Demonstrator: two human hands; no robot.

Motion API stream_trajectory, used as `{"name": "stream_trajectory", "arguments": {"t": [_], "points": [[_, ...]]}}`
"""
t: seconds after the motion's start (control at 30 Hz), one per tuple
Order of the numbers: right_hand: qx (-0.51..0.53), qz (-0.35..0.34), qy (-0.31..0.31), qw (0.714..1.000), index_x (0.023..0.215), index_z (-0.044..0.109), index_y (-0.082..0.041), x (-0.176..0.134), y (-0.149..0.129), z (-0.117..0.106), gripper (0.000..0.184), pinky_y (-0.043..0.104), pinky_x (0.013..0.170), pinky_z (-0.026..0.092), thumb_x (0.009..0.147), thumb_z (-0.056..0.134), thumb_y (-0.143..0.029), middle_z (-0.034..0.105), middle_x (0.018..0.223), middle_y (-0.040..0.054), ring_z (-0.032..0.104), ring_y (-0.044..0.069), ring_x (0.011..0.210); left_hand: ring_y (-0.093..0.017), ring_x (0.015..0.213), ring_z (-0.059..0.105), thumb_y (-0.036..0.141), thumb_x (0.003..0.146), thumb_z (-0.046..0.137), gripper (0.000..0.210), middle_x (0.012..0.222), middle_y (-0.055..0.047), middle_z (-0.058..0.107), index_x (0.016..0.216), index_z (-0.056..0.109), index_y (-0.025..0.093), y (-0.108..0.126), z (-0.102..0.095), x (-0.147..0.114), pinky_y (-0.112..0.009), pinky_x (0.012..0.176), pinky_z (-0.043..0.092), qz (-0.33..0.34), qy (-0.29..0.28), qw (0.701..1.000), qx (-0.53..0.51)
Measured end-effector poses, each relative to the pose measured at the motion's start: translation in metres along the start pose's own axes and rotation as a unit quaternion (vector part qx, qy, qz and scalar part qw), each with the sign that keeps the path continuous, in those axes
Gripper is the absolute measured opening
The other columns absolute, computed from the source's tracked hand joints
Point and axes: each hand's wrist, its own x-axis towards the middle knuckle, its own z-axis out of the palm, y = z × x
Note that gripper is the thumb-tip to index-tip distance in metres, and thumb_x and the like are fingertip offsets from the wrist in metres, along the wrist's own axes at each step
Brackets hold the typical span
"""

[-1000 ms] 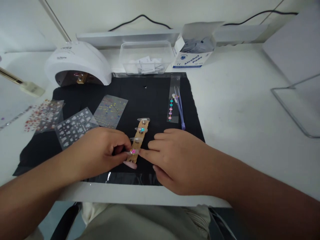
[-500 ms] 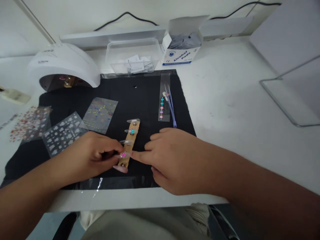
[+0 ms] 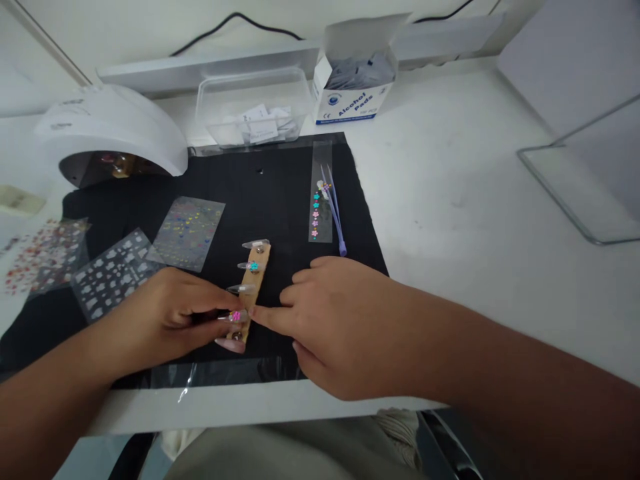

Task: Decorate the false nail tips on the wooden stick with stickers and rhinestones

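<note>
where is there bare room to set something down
White tabletop right of the black mat and pads box; mat between the yellow-dotted sheet and flower strip, except one speck. Crowded: mat's left; around the wooden bar, between left hand and right hand.

I have the left hand (image 3: 183, 312) left of the wooden strip (image 3: 258, 283), thumb and forefinger in a pinch. I keep the right hand (image 3: 335, 327) right of it, forefinger straight to its edge, other fingers curled. Both bare forearms (image 3: 445, 343) slant toward it.

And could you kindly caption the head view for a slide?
Both hands at a wooden strip bearing nail tips.
</note>
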Motion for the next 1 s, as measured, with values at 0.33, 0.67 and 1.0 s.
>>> {"name": "stream_trajectory", "arguments": {"t": [0.33,0.67,1.0], "points": [[0.016,0.012,-0.015,1.0,0.129,0.059,-0.022,-0.0011,0.0008,-0.0014,0.043,0.035,0.058,0.03,0.086,0.055,-0.025,0.072,0.081,0.0044,0.06,0.022,0.068,-0.012,0.063,0.074,0.018,0.094,0.061,0.013,0.077,-0.001,0.079,0.099,0.072,0.021,-0.0005,0.0026,0.0049,-0.016,0.055,0.052,0.057,0.027,0.997,0.053],[0.015,0.014,-0.017,1.0,0.127,0.059,-0.024,-0.0021,-0.0015,-0.0016,0.041,0.035,0.055,0.028,0.087,0.054,-0.026,0.071,0.08,0.0044,0.061,0.022,0.066,-0.012,0.065,0.074,0.017,0.093,0.061,0.014,0.078,-0.002,0.08,0.098,0.073,0.021,0.0,0.0022,0.0026,-0.017,0.057,0.053,0.037,0.022,0.999,0.03],[0.014,0.007,-0.013,1.0,0.118,0.063,-0.024,-0.0012,0.0009,0.0002,0.033,0.032,0.054,0.023,0.086,0.055,-0.026,0.07,0.075,0.0033,0.055,0.019,0.061,-0.012,0.066,0.075,0.015,0.093,0.061,0.013,0.08,-0.003,0.08,0.093,0.074,0.019,0.0021,-0.0003,0.0072,-0.016,0.059,0.054,0.063,0.021,0.997,0.032]]}}
